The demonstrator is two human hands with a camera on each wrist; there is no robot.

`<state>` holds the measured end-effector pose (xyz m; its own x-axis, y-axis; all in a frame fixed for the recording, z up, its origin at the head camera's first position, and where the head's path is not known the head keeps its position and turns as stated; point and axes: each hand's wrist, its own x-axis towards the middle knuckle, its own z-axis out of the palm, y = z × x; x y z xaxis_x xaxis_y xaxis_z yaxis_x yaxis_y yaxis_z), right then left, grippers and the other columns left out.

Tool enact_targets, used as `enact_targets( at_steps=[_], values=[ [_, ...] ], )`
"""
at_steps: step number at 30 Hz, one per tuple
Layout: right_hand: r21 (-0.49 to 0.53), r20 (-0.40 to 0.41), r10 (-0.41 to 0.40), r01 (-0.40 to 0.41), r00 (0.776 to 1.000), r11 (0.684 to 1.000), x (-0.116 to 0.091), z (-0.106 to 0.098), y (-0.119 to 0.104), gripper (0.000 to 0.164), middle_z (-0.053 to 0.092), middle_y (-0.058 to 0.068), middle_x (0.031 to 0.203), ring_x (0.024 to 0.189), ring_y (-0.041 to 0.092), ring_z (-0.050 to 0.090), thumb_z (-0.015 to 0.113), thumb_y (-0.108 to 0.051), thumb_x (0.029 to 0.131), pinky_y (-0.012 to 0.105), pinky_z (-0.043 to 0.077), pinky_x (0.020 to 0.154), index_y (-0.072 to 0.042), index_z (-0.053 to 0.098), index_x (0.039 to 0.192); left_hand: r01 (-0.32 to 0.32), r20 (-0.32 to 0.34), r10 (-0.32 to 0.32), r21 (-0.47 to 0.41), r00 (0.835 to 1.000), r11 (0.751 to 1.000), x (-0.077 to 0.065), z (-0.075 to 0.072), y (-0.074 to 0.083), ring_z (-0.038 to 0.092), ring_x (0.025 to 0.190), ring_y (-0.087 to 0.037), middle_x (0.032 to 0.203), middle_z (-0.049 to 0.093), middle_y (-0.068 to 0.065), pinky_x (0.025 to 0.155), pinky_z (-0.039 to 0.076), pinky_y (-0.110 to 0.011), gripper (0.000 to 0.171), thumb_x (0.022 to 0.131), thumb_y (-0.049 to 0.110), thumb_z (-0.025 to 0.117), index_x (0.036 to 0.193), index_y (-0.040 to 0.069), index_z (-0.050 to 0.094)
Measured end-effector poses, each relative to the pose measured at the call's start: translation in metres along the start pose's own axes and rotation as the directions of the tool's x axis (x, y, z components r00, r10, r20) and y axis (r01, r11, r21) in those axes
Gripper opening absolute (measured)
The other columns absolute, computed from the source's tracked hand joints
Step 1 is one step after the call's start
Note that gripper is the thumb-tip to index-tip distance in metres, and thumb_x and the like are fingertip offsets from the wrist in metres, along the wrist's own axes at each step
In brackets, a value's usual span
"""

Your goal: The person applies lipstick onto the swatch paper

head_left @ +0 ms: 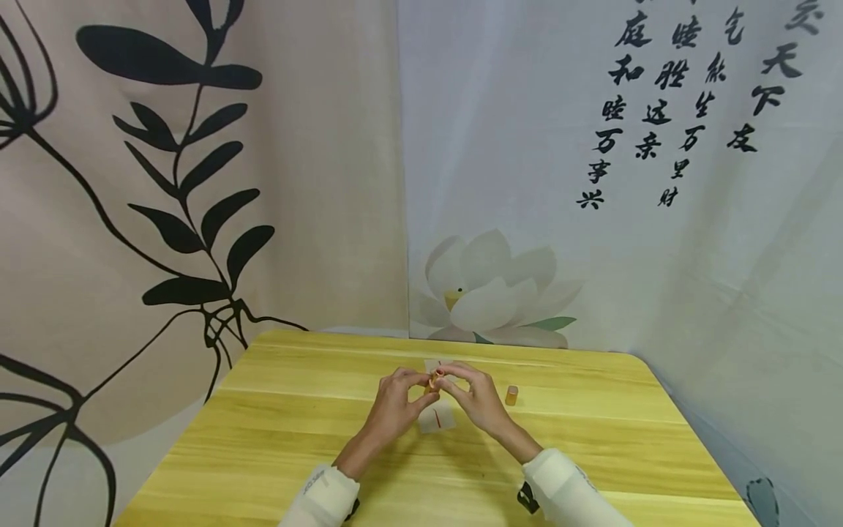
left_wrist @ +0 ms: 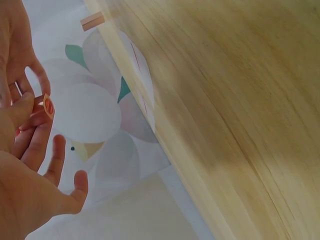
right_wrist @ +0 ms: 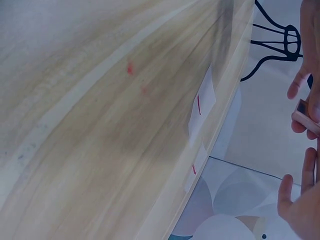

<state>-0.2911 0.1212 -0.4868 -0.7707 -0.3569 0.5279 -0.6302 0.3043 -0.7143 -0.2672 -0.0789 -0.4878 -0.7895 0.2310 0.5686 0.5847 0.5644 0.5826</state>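
Observation:
In the head view my left hand (head_left: 394, 402) and right hand (head_left: 484, 402) meet over the far middle of the table. Their fingertips pinch a small orange-brown block (head_left: 435, 380), which looks like a stamp. A rounded end of the block (left_wrist: 48, 107) faces the left wrist camera and has a red mark on it. From the right wrist, another end of the block (right_wrist: 303, 111) looks dark. I cannot tell whether it is one piece or two. Below the hands lies a white paper square (head_left: 437, 418) with a red stroke.
A second paper piece (head_left: 435, 364) lies behind the hands, partly covered by them. Right of my right hand a similar small orange block (head_left: 511, 395) stands on the wooden table (head_left: 276, 439). Red smudges (right_wrist: 130, 68) show on the tabletop. A printed cloth (head_left: 500, 183) hangs behind the table.

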Motion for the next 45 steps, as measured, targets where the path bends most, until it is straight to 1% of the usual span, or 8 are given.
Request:
enact_targets(
  at_steps=[8,13,19,24,30,37,40,45],
  values=[
    [-0.005,-0.01,0.059,-0.059,0.998,0.998,-0.002,0.0,-0.003,0.022,0.074,-0.005,0.117,0.121,0.024,0.066,0.071,-0.024,0.099,0.06,0.05,0.102,-0.016,0.076,0.119,0.049,-0.022,-0.049,0.012,0.999,0.999,-0.001,0.001,-0.001,0.067,0.105,-0.022,0.1,0.077,0.003,0.096,0.05,-0.056,0.026,0.086,0.019,0.087,0.11,0.011,0.081],
    [-0.036,-0.006,0.061,-0.061,0.998,0.997,-0.004,-0.004,-0.005,0.028,0.073,-0.003,0.125,0.123,0.024,0.065,0.073,-0.026,0.098,0.058,0.049,0.104,-0.014,0.075,0.123,0.05,-0.043,-0.048,0.028,0.998,0.998,-0.002,0.001,-0.001,0.068,0.102,-0.022,0.098,0.078,0.002,0.099,0.047,-0.059,0.025,0.084,0.019,0.088,0.107,0.012,0.082],
    [-0.14,-0.026,0.042,-0.045,0.999,0.989,-0.005,-0.022,0.005,0.037,0.072,-0.002,0.13,0.123,0.024,0.066,0.077,-0.027,0.096,0.062,0.048,0.102,-0.016,0.073,0.131,0.057,-0.053,-0.055,0.033,0.997,0.998,-0.002,0.001,-0.003,0.068,0.1,-0.021,0.099,0.078,0.003,0.099,0.046,-0.058,0.024,0.083,0.02,0.088,0.105,0.012,0.083],
    [-0.237,-0.042,0.067,-0.075,0.997,0.969,-0.01,-0.046,0.024,0.039,0.072,0.004,0.129,0.121,0.029,0.067,0.08,-0.023,0.093,0.053,0.053,0.1,-0.012,0.073,0.13,0.092,-0.048,-0.092,0.009,0.995,0.996,-0.003,0.001,-0.005,0.068,0.1,-0.02,0.098,0.078,0.005,0.1,0.045,-0.058,0.021,0.084,0.022,0.088,0.103,0.015,0.083],
    [-0.318,-0.033,0.19,-0.191,0.981,0.929,-0.024,-0.077,0.049,0.044,0.071,0.012,0.13,0.087,0.029,0.077,0.08,-0.025,0.093,0.05,0.058,0.09,-0.01,0.071,0.132,0.105,-0.043,-0.106,-0.007,0.993,0.994,-0.004,0.002,-0.005,0.068,0.103,-0.021,0.098,0.078,0.005,0.102,0.045,-0.057,0.017,0.084,0.023,0.088,0.099,0.017,0.084],
    [-0.373,0.013,0.28,-0.255,0.96,0.892,-0.04,-0.096,0.071,0.047,0.07,0.02,0.129,0.121,0.042,0.064,0.078,-0.026,0.095,0.06,0.051,0.098,0.001,0.068,0.132,0.128,-0.037,-0.128,-0.006,0.991,0.992,-0.005,0.001,-0.007,0.068,0.105,-0.022,0.1,0.078,0.005,0.103,0.044,-0.059,0.015,0.085,0.023,0.087,0.098,0.018,0.084],
    [-0.378,0.013,0.328,-0.299,0.944,0.876,-0.045,-0.099,0.076,0.047,0.072,0.017,0.126,0.122,0.041,0.064,0.079,-0.026,0.095,0.058,0.052,0.098,0.002,0.069,0.132,0.125,-0.039,-0.125,-0.007,0.991,0.992,-0.006,0.0,-0.007,0.068,0.104,-0.023,0.1,0.078,0.004,0.104,0.043,-0.06,0.015,0.085,0.022,0.087,0.098,0.017,0.084],
    [-0.384,0.021,0.313,-0.281,0.949,0.879,-0.048,-0.1,0.083,0.038,0.077,0.011,0.114,0.11,0.037,0.07,0.081,-0.019,0.093,0.053,0.057,0.09,0.002,0.073,0.124,0.117,-0.046,-0.117,-0.016,0.992,0.993,-0.007,0.0,-0.007,0.069,0.103,-0.023,0.099,0.079,0.003,0.098,0.05,-0.055,0.015,0.085,0.02,0.087,0.098,0.015,0.084]
  ],
)
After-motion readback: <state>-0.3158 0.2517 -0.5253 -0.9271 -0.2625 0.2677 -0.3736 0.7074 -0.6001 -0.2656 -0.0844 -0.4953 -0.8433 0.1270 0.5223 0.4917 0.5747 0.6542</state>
